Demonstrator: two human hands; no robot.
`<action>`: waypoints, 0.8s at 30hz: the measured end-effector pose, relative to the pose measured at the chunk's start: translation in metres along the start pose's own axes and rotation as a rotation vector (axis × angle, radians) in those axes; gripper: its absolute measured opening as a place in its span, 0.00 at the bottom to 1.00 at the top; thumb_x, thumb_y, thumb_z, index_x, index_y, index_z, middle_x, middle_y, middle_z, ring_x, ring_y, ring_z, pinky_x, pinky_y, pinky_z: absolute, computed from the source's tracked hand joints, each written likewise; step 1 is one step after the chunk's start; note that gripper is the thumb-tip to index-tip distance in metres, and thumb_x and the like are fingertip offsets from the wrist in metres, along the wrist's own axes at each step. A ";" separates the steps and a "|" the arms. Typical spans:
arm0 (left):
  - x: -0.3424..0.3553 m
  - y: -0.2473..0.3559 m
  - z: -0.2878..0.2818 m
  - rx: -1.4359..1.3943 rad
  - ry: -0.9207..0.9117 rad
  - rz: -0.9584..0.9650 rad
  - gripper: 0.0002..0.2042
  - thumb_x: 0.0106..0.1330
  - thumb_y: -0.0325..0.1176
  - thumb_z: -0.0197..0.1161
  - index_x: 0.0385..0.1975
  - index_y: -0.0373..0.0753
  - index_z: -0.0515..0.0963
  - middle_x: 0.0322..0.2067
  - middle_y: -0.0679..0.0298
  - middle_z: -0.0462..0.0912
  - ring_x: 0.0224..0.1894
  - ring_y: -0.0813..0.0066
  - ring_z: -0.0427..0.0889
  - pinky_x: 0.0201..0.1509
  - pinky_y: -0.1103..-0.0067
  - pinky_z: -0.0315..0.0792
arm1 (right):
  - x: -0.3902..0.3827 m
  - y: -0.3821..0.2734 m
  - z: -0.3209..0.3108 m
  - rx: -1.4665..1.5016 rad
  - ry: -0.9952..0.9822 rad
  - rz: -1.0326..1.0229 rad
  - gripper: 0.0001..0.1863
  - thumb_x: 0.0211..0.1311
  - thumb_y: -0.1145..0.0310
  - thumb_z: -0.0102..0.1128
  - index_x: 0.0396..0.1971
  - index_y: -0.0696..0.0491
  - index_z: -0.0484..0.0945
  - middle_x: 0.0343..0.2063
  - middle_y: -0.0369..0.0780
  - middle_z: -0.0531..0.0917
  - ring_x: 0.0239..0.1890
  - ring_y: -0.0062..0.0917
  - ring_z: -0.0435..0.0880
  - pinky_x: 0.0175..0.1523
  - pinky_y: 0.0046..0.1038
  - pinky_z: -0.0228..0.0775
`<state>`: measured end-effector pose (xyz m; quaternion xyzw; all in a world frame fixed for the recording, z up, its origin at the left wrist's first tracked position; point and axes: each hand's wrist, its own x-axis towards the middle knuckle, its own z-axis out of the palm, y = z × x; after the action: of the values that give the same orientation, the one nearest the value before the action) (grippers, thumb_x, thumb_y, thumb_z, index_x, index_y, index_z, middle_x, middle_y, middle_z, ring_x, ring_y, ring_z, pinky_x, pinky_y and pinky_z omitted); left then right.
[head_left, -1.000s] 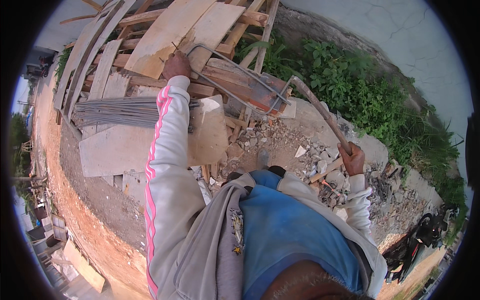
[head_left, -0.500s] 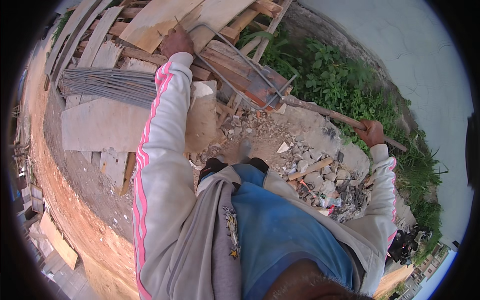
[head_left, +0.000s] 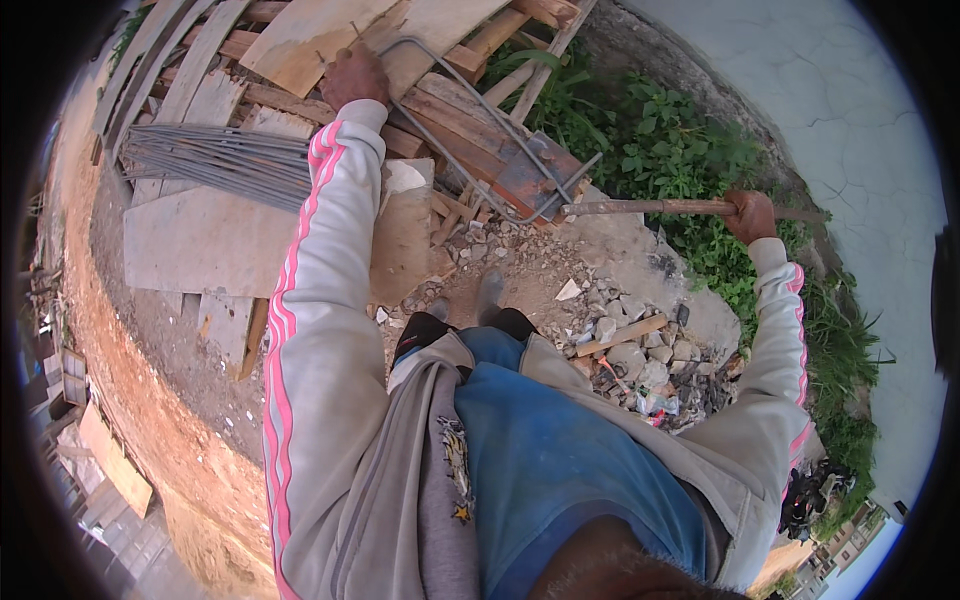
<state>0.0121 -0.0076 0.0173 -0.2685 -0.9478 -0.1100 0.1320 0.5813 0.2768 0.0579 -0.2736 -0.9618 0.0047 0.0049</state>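
At the upper left my left hand (head_left: 356, 80) is closed around one end of a steel rebar stirrup (head_left: 440, 150), bent into a long rectangle-like loop. The far end of the loop lies over a rusty plate (head_left: 535, 178) on a thick timber beam (head_left: 458, 122). My right hand (head_left: 750, 216) is wrapped around a long rusty bending bar (head_left: 655, 207), arm stretched out to the right. The bar's tip sits against the stirrup's corner by the plate. Exactly how the tip engages the rebar is too small to tell.
A bundle of straight rebar (head_left: 215, 165) lies on boards at left, with plywood sheets (head_left: 205, 240) and planks around it. Broken stones and rubble (head_left: 640, 350) cover the ground near my feet. Green weeds (head_left: 670, 140) grow along a pale wall (head_left: 850, 120) at right.
My right hand has moved up and away, swinging the bending bar from a downward slant to nearly level. My left hand stays almost in place on the stirrup.
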 end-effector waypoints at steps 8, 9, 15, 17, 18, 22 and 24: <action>0.002 -0.006 0.003 -0.002 -0.017 -0.009 0.14 0.68 0.42 0.56 0.46 0.44 0.81 0.51 0.58 0.81 0.56 0.52 0.80 0.56 0.56 0.73 | -0.008 -0.006 0.012 -0.036 0.069 0.036 0.08 0.49 0.65 0.68 0.21 0.52 0.79 0.20 0.49 0.80 0.28 0.51 0.81 0.34 0.47 0.72; 0.002 -0.004 0.002 0.010 -0.022 -0.003 0.15 0.68 0.43 0.56 0.46 0.43 0.81 0.51 0.57 0.81 0.55 0.51 0.80 0.56 0.56 0.73 | -0.011 -0.006 0.013 -0.040 0.079 0.048 0.07 0.49 0.65 0.68 0.22 0.52 0.80 0.20 0.49 0.80 0.28 0.51 0.81 0.35 0.48 0.72; 0.004 -0.001 -0.002 0.036 -0.042 0.029 0.15 0.70 0.41 0.52 0.48 0.43 0.81 0.50 0.56 0.82 0.53 0.51 0.81 0.56 0.56 0.74 | -0.024 -0.017 0.018 -0.072 0.108 0.161 0.05 0.48 0.66 0.65 0.25 0.50 0.83 0.22 0.48 0.82 0.31 0.49 0.83 0.39 0.48 0.75; 0.005 -0.002 -0.003 0.051 -0.035 0.043 0.14 0.71 0.41 0.52 0.48 0.43 0.81 0.50 0.56 0.82 0.52 0.51 0.82 0.56 0.57 0.75 | -0.038 -0.027 0.010 -0.113 0.068 0.228 0.09 0.48 0.64 0.67 0.31 0.48 0.85 0.26 0.46 0.85 0.34 0.46 0.84 0.43 0.47 0.76; 0.005 -0.003 -0.003 0.054 -0.037 0.054 0.14 0.71 0.41 0.52 0.48 0.44 0.81 0.49 0.56 0.82 0.52 0.51 0.83 0.55 0.57 0.75 | -0.047 -0.034 0.006 -0.139 0.045 0.262 0.11 0.47 0.63 0.68 0.34 0.47 0.87 0.28 0.45 0.86 0.36 0.44 0.85 0.44 0.46 0.76; 0.005 -0.004 0.000 0.056 -0.034 0.089 0.14 0.71 0.40 0.52 0.48 0.44 0.81 0.49 0.56 0.83 0.51 0.52 0.84 0.52 0.59 0.78 | -0.125 -0.084 0.023 -0.111 0.040 0.459 0.10 0.48 0.61 0.70 0.31 0.46 0.87 0.25 0.45 0.85 0.32 0.45 0.85 0.40 0.46 0.77; 0.006 -0.006 -0.001 0.054 -0.022 0.094 0.14 0.70 0.40 0.53 0.48 0.45 0.81 0.49 0.57 0.83 0.50 0.53 0.84 0.51 0.59 0.78 | -0.169 -0.130 0.040 -0.070 0.133 0.563 0.08 0.50 0.59 0.69 0.27 0.46 0.86 0.23 0.45 0.85 0.30 0.45 0.85 0.37 0.46 0.77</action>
<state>0.0043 -0.0100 0.0194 -0.3102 -0.9382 -0.0750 0.1340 0.6563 0.0769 0.0185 -0.5293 -0.8453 -0.0453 0.0568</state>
